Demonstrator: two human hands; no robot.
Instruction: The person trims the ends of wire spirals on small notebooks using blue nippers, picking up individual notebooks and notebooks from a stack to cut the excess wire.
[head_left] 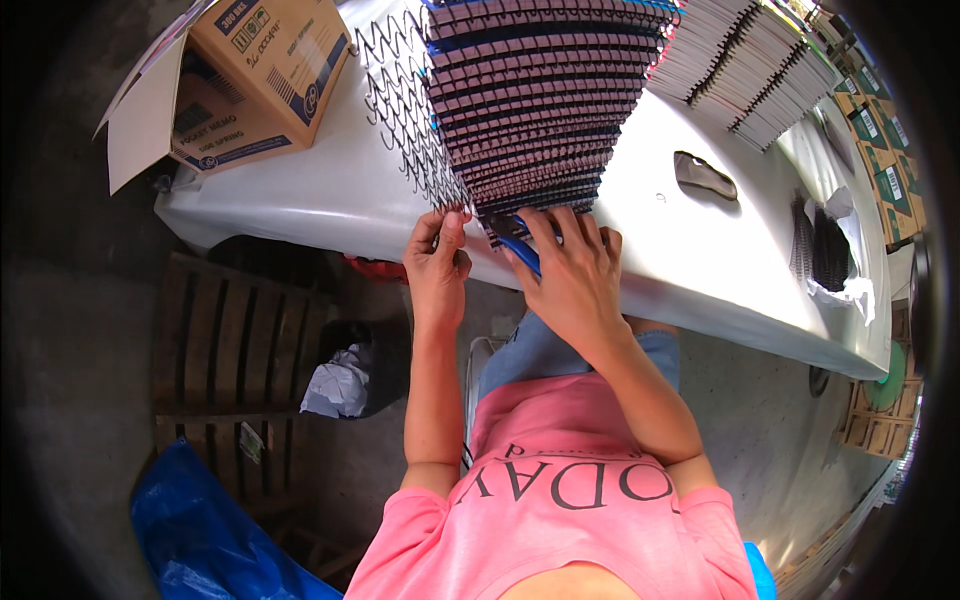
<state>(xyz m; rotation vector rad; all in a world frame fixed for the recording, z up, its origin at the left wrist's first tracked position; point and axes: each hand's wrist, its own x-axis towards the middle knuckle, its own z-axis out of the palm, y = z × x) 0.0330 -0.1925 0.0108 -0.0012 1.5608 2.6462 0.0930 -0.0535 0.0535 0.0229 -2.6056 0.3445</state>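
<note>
A tall stack of spiral-bound notebooks [535,110] stands at the table's near edge, in front of me. Loose ends of black binding coils [395,110] stick out from its left side. My left hand [438,258] is closed, thumb against fingers, at the lowest coil ends by the stack's near left corner. In my right hand [575,275] are blue-handled pliers [522,252], their dark jaws at the same corner. The fingers of that hand also rest along the stack's near edge. The exact spot where the jaws meet the wire is too small to make out.
An open cardboard box [255,85] sits on the white-covered table [330,210] at the left. More bound stacks [745,60] stand at the back right. A dark oval object [705,177] and a bundle of black coils [830,250] lie right. Below left are a wooden pallet [225,340] and a bin [390,365].
</note>
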